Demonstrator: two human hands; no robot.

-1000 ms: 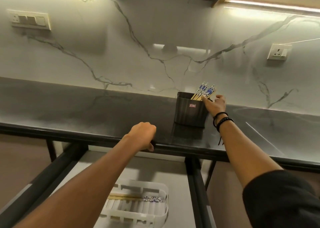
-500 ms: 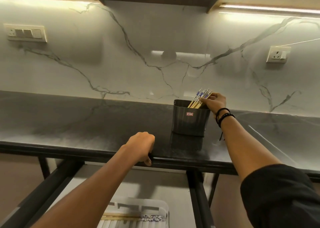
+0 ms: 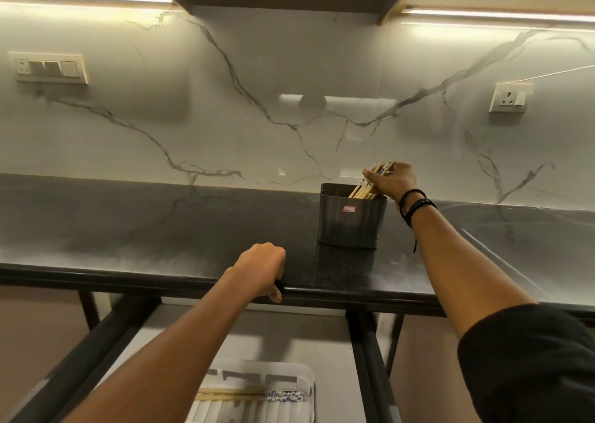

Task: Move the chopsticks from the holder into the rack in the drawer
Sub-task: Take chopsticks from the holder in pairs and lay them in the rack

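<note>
Right hand (image 3: 394,179) grips wooden chopsticks (image 3: 365,189) in rectangular metal holder (image 3: 352,223).

Both arms reach forward. The left hand (image 3: 262,269) sits knuckles-up, fingers curled over the counter edge (image 3: 354,294), thumb tucked under it, forearm bare. The right arm stretches further out and higher, with a dark sleeve (image 3: 531,364) at the upper arm and black bands (image 3: 415,203) on the wrist. The right hand (image 3: 394,179) grips a bunch of chopsticks (image 3: 362,190), fingers wrapped round them.

Small red-white sticker (image 3: 349,209) on holder (image 3: 352,223); print perhaps too blurred to read.
</note>
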